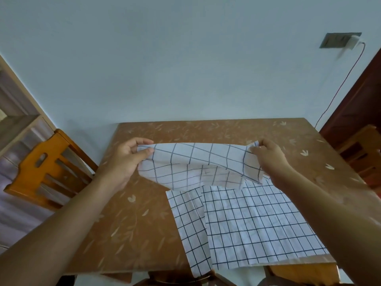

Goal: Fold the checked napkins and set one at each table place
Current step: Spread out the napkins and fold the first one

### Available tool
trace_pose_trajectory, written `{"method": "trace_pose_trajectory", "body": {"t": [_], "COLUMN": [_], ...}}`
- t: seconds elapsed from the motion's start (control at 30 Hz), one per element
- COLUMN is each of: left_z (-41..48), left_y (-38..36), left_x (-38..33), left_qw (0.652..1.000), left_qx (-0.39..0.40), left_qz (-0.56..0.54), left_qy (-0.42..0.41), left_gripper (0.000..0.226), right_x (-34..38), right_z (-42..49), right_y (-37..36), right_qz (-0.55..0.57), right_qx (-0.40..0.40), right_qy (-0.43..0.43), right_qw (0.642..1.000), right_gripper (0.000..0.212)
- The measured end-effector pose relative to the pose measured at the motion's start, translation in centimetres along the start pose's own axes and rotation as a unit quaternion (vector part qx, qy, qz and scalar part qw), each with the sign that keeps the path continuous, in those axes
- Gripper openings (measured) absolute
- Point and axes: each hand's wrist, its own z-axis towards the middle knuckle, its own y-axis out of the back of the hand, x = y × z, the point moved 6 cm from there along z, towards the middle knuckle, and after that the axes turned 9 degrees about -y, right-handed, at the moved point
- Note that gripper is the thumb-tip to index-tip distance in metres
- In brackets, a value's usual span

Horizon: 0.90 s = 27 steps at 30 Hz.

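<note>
Left hand (125, 162) pinches one corner of a lifted checked napkin (206, 159) between thumb and curled fingers. Right hand (270, 159) pinches the opposite corner the same way. Cloth sags between the two pinches, lower edge drooping below the fingers. Under and nearer than the fingers, a wide flat napkin (261, 223) overlaps a narrow flat napkin (185, 221) on the brown table (140, 213). To fold well: pull the span taut, match corners edge to edge, then lay flat and crease.

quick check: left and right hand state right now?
left hand: grips the left corner of the lifted checked napkin, thumb on top.
right hand: pinches the right corner of the same napkin.
</note>
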Motion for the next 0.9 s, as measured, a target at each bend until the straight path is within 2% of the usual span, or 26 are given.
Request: {"method": "trace_pose_trajectory", "body": {"t": [0.07,0.1,0.13,0.2,0.23,0.27,0.33,0.4,0.47,0.57,0.63,0.7,0.73,0.77,0.83,0.9], "left_z": [0.1,0.2,0.3,0.3,0.4,0.4,0.5,0.5,0.6,0.3,0.1,-0.4,-0.7,-1.0,-1.5,-2.0], "left_y": [0.0,-0.1,-0.1,-0.2,-0.3,-0.4,-0.9,-1.5,-2.0,-2.9,-3.8,-5.1,-5.8,-6.5,-7.7,-8.8], "left_x": [-0.6,-0.9,-1.4,-2.4,-2.9,-3.5,-4.5,-5.5,-6.1,-7.4,-8.5,-9.3,-9.5,-9.6,-9.8,-10.0], "left_qw": [1.0,1.0,1.0,0.998,0.997,0.994,0.989,0.987,0.988,0.992,0.995,0.996,0.996,0.996,0.996,0.996], "left_qx": [-0.004,-0.008,-0.014,-0.033,-0.047,-0.06,-0.08,-0.09,-0.091,-0.069,-0.045,-0.011,0.008,0.025,0.05,0.057], "left_qz": [0.008,0.002,-0.011,-0.043,-0.062,-0.085,-0.122,-0.134,-0.127,-0.101,-0.088,-0.088,-0.087,-0.083,-0.067,-0.054], "left_qy": [-0.005,-0.007,-0.01,-0.016,-0.018,-0.017,-0.011,-0.013,-0.012,-0.014,-0.022,-0.014,-0.002,0.011,0.027,0.033], "left_gripper": [0.018,0.017,0.018,0.017,0.017,0.016,0.015,0.014,0.011,0.013,0.013,0.016,0.023,0.031,0.043,0.046], "right_x": [0.2,0.1,0.1,0.1,0.6,1.1,2.0,2.8,3.1,3.7,4.4,5.1,5.3,5.5,5.6,5.7], "right_z": [0.1,0.2,0.1,0.5,0.7,0.7,0.4,-0.3,0.0,0.9,1.1,0.5,0.2,-0.1,0.4,1.4], "right_y": [0.4,0.4,0.2,0.6,1.2,2.1,3.3,4.0,5.2,8.4,10.2,11.5,12.0,12.6,14.2,15.5], "right_qz": [0.057,0.117,0.187,0.322,0.368,0.39,0.353,0.233,0.205,0.299,0.358,0.367,0.327,0.254,0.102,0.061], "right_qx": [0.037,0.09,0.16,0.26,0.273,0.273,0.26,0.217,0.163,0.125,0.176,0.26,0.279,0.266,0.162,0.115], "right_qy": [-0.013,-0.04,-0.069,-0.118,-0.11,-0.084,-0.003,0.076,0.096,0.055,0.046,0.072,0.099,0.137,0.2,0.214], "right_qw": [0.998,0.988,0.967,0.903,0.882,0.875,0.899,0.945,0.96,0.945,0.916,0.89,0.898,0.92,0.961,0.968], "right_gripper": [0.011,0.006,0.011,0.06,0.075,0.076,0.064,0.057,0.041,0.022,0.021,0.03,0.037,0.04,0.032,0.026]}}
